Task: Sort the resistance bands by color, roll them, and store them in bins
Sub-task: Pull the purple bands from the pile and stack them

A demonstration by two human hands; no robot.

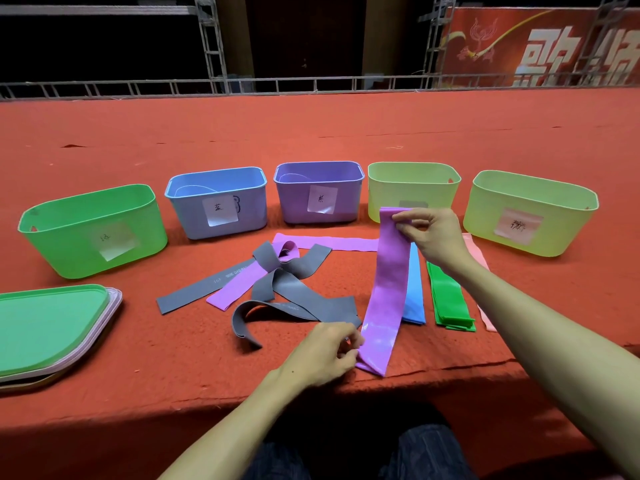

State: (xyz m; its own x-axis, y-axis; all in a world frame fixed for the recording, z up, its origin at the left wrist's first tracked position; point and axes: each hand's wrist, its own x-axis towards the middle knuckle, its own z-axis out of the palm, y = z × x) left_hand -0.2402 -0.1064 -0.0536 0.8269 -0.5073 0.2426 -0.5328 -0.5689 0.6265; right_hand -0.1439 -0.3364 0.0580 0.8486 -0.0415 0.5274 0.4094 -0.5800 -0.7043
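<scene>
A purple band is stretched between my hands over the red table. My right hand pinches its far end in front of the yellow-green bin. My left hand pinches its near end by the table's front edge. Blue, green and pink bands lie flat to the right of it. Grey bands and other purple bands lie tangled at the middle. Green, blue and purple bins stand in a row behind.
A second yellow-green bin stands at the far right. Stacked lids, green on top, lie at the left front. The table's front edge runs close to my arms. A metal truss borders the far side.
</scene>
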